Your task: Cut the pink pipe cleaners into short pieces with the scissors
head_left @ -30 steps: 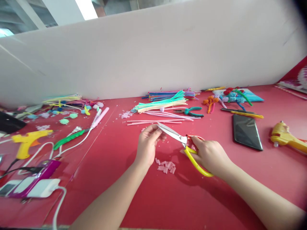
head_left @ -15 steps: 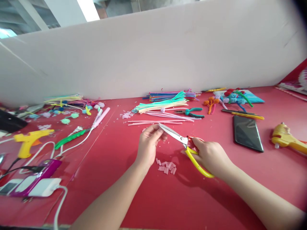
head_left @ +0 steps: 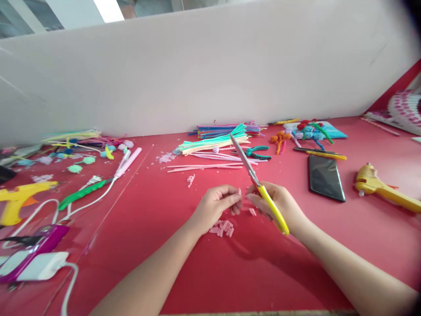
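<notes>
My right hand (head_left: 279,204) grips the yellow-handled scissors (head_left: 259,186), whose closed blades point up and away toward the pile of pipe cleaners. My left hand (head_left: 217,205) pinches a small pink piece (head_left: 239,192) at its fingertips, close to my right hand. Another pink bit (head_left: 252,212) lies between the two hands. Just under my left hand lies a small heap of cut pink pieces (head_left: 222,228) on the red table (head_left: 204,281).
Long pink, green and mixed pipe cleaners (head_left: 217,142) lie at the back with green pliers (head_left: 258,152). A black phone (head_left: 325,177) and a yellow glue gun (head_left: 378,186) are to the right. Another glue gun (head_left: 16,199), cables and chargers (head_left: 36,263) are to the left.
The scissors have swung from lying across toward my left hand to pointing up and away. My left hand has dropped toward the heap and nearer my right hand. The camera has shifted a little.
</notes>
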Demonstrator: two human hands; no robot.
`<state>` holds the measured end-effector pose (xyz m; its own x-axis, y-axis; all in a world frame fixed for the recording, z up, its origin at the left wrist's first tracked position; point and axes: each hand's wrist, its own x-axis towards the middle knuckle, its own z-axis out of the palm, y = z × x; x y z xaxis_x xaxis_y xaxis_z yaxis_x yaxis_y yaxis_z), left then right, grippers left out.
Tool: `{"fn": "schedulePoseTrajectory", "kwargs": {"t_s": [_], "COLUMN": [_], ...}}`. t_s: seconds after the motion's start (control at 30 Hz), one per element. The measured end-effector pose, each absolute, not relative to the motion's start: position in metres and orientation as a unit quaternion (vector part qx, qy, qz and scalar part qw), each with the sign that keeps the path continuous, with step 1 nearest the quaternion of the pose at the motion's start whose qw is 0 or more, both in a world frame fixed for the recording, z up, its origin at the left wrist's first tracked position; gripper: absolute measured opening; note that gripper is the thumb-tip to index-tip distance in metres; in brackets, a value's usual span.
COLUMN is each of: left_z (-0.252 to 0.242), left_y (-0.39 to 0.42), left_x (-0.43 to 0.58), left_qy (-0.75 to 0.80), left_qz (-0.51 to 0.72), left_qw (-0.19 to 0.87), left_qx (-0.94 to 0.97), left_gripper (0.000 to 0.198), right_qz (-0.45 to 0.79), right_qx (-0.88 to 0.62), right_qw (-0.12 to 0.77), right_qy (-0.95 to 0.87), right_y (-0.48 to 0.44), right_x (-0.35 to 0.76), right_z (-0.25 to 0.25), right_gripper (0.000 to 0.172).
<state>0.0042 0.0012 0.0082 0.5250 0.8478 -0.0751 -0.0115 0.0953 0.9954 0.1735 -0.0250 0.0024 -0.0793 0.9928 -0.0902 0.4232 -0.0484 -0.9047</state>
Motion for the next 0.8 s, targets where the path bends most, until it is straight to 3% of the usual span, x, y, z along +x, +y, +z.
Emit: {"fn": "schedulePoseTrajectory", "kwargs": {"t_s": [0.13,0.33,0.63,0.8], "left_z": [0.007,0.007,0.003,0.005], "left_y": [-0.002,-0.003,-0.009,0.002], "left_x": [0.006,0.005,0.008,0.004], "left_qy": [0.355,0.364,0.426,0.432], "left_qz": [0.28,0.243,0.282,0.411], "left_qw": [0.647,0.642,0.579,0.575], "left_qx": [0.614,0.629,0.635,0.559], "left_gripper": [0.02,0.025,0.021,0.017], "right_qz": [0.503,0.502,0.427,0.255], "right_qx": [-0.555,-0.55,-0.59,-0.627], "right_qw": [0.357,0.331,0.303,0.253], "right_qy": [-0.559,-0.58,-0.614,-0.691], "right_y": [-0.027,-0.028,-0.026,-0.021], "right_x": [0.174,0.172,0.168,0.175], "right_z": [0.009,0.015,0.007,0.002], "right_gripper": [0.018,0.009,0.016,0.027]}}
